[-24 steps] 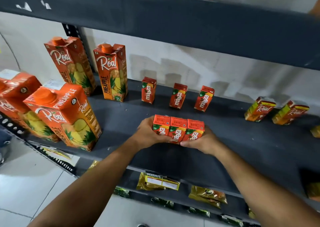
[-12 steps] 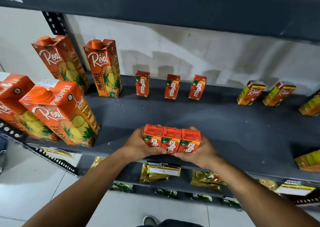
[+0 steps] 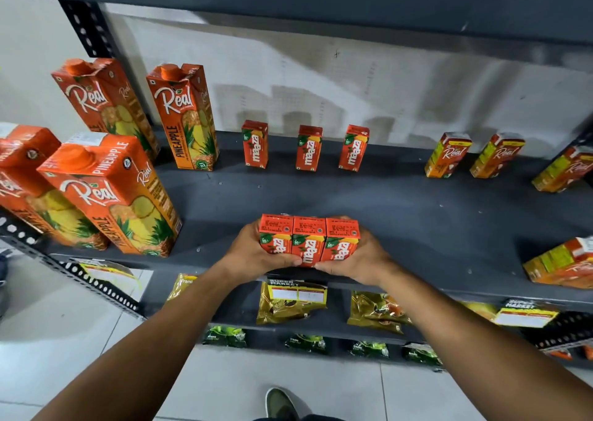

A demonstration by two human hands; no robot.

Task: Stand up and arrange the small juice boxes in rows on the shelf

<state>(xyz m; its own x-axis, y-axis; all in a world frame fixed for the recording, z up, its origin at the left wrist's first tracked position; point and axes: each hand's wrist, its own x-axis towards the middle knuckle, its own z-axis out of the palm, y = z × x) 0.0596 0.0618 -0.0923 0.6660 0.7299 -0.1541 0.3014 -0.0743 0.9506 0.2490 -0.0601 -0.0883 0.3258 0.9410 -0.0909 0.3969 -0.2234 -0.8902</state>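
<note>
Clasping three Maaza boxes [image 3: 309,242] between left hand [image 3: 253,253] and right hand [image 3: 359,260]; three more [image 3: 306,148] behind.

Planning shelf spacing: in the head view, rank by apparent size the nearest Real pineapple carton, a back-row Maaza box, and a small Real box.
1. Real pineapple carton, largest, though closeness exaggerates it.
2-3. Back-row Maaza box and small Real box look alike; unranked.

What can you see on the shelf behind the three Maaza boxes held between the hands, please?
Bare shelf, then three small Maaza boxes standing apart by the back wall. The shelf under the held boxes is hidden by them and both hands.
</note>
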